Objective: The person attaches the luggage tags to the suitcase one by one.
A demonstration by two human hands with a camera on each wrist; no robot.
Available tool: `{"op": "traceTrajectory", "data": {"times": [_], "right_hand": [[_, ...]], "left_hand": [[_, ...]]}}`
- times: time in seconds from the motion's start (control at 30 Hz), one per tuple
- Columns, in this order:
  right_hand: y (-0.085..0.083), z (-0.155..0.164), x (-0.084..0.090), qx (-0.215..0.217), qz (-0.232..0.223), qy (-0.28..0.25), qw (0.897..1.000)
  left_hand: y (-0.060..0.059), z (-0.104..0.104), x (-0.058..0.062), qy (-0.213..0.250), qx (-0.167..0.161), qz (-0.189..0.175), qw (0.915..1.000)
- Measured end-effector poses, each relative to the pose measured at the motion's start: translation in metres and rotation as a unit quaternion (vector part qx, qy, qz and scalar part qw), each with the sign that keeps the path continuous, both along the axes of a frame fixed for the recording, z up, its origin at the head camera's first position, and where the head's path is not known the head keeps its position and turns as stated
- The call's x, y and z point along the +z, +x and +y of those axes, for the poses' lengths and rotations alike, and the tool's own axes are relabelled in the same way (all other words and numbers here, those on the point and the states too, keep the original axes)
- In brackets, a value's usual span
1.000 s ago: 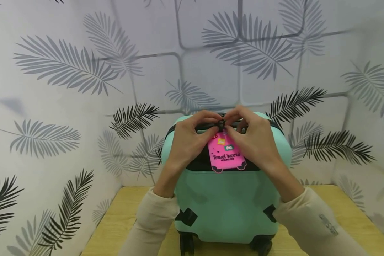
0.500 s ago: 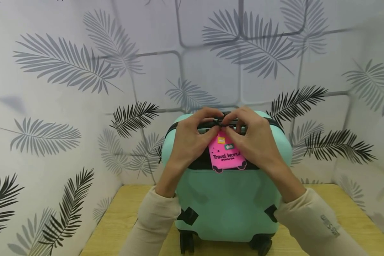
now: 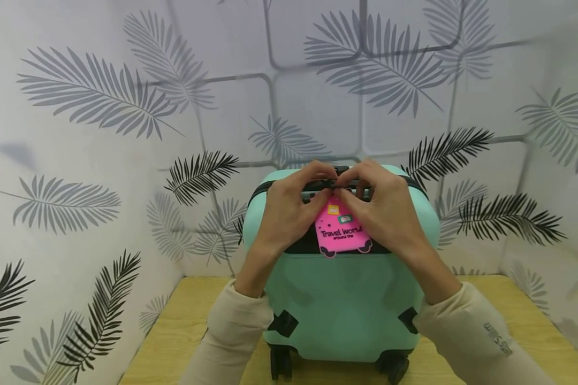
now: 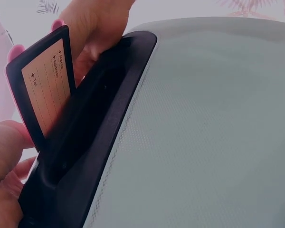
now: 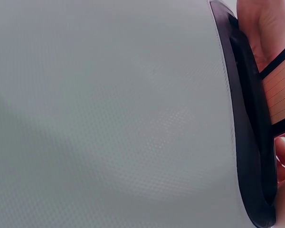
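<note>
Head view, suitcase: a mint-green suitcase (image 3: 339, 299) stands upright on its wheels on the wooden table (image 3: 534, 326), close to the leaf-patterned wall (image 3: 101, 160), its top within easy reach.
Head view, tag: a pink luggage tag (image 3: 342, 232) hangs flat over the black handle recess (image 3: 301, 246), its strap end up at the carry handle (image 3: 313, 186), which is likely why both hands meet there.
Head view, left hand: the left hand (image 3: 284, 214) has thumb and forefinger curled in, pinching at the strap or buckle on the handle.
Head view, right hand: the right hand (image 3: 390, 214) pinches the same spot from the other side, fingertips almost touching the left's.
Left wrist view: the tag's back (image 4: 45, 88) shows printed name and address lines; it stands just off the black recess rim (image 4: 99, 118), a fingertip beside it.
Right wrist view: mostly green shell (image 5: 109, 109); the black rim (image 5: 244, 118) and an edge of the tag (image 5: 280, 88) show at right, fingers behind.
</note>
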State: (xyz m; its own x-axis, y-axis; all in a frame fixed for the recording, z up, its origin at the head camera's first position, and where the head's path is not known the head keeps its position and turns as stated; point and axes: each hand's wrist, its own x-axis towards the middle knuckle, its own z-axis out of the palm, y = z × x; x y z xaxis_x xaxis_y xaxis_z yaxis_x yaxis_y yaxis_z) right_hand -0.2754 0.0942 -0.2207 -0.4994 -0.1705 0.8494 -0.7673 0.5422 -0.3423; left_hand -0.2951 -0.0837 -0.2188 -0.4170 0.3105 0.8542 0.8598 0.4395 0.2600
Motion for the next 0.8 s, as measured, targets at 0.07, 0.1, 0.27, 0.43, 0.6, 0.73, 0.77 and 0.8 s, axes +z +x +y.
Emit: {"op": "traceTrajectory", "data": {"times": [0.07, 0.1, 0.27, 0.43, 0.6, 0.73, 0.77, 0.8], "right_hand": [[0.0001, 0.0002, -0.0001, -0.002, 0.003, 0.000, 1.000], [0.0001, 0.0004, -0.0002, -0.001, 0.005, 0.000, 1.000], [0.0000, 0.0008, -0.0008, 0.005, 0.011, 0.004, 1.000], [-0.0009, 0.0010, -0.0018, 0.008, 0.027, 0.014, 0.999], [-0.0018, 0.0015, -0.0032, 0.018, 0.044, 0.016, 0.999], [-0.0026, 0.0023, -0.0042, 0.023, 0.056, 0.009, 0.998], [-0.0026, 0.0026, -0.0044, 0.025, 0.058, 0.006, 0.998], [-0.0025, 0.0029, -0.0045, 0.027, 0.058, 0.002, 0.998]], "left_hand": [[0.0001, 0.0003, 0.0001, 0.006, 0.002, -0.007, 1.0000], [0.0002, 0.0005, 0.0001, 0.010, 0.001, -0.012, 0.9999], [0.0015, 0.0012, 0.0006, 0.020, 0.002, -0.027, 0.9994], [0.0025, 0.0021, 0.0010, 0.026, 0.008, -0.033, 0.9991], [0.0023, 0.0026, 0.0007, 0.029, 0.011, -0.036, 0.9989], [0.0021, 0.0037, 0.0002, 0.031, 0.007, -0.031, 0.9990], [0.0021, 0.0042, 0.0001, 0.031, 0.007, -0.030, 0.9990], [0.0022, 0.0044, -0.0001, 0.031, 0.007, -0.029, 0.9991]]}}
